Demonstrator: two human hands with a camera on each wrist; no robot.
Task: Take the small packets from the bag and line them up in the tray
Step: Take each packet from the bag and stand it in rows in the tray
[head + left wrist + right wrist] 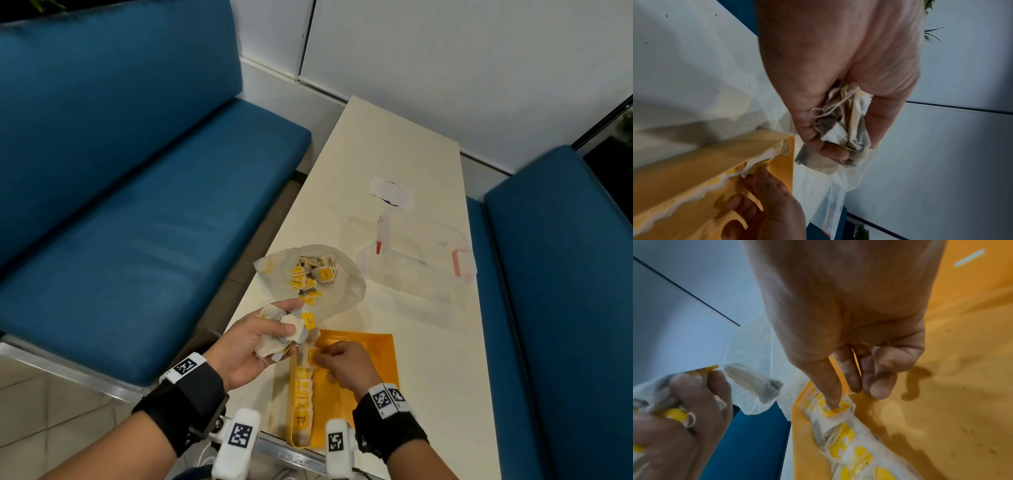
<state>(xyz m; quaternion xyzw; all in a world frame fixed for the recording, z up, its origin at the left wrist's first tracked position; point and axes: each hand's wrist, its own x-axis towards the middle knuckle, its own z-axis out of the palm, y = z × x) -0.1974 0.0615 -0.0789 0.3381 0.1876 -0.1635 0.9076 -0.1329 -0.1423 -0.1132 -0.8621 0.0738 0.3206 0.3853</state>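
A yellow tray [371, 365] lies at the near end of the table, with a row of tea-bag packets [302, 394] along its left wall. My right hand [319, 358] pinches the packet [835, 410] at the row's far end, thumb on its yellow tag, fingers beside it in the tray [941, 386]. My left hand [284, 325] hovers just left of the tray and grips a bunch of packets [291, 334], which appear crumpled in my left hand [846, 128]. Behind lies the open clear bag [346, 294] with several more packets [315, 274].
A clear plastic box with red clips [423, 255] stands on the table's right side, a white wrapper [390, 192] beyond it. Blue benches [137, 205] flank the narrow table on both sides. The table's near edge runs just under my wrists.
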